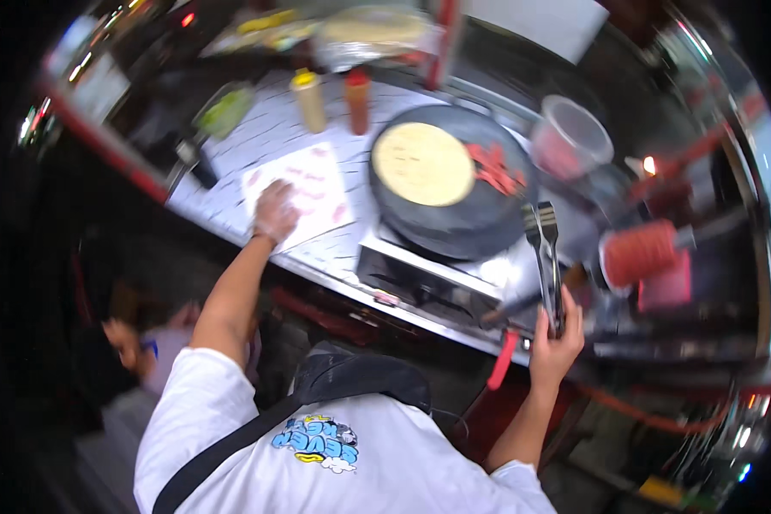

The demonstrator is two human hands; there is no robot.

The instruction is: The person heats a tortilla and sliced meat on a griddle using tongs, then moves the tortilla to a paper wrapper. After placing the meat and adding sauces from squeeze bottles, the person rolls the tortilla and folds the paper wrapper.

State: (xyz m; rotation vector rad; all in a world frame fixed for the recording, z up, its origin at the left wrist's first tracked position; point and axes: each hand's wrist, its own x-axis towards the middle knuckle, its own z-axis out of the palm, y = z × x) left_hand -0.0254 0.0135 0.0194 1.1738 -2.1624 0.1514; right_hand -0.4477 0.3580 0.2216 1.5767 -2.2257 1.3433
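My left hand (276, 210), which seems to wear a thin clear glove, rests with its fingers extended on a white paper sheet (324, 216) with pinkish print. In my right hand (558, 338) is a pair of metal tongs (543, 257), gripped near the lower end. Their tips hang apart beside the right edge of a round dark griddle (433, 230). On that griddle lies a pale round flatbread (424, 164), with reddish meat strips (495, 170) to its right. Motion blurs the finer detail.
Behind the paper stand a yellow-capped bottle (309, 101) and a red-capped bottle (357, 103), with a container of greens (225, 111) farther left. At right are a clear tub (570, 137) and a container of red food (638, 254). A red handle (504, 360) juts past the counter's front edge.
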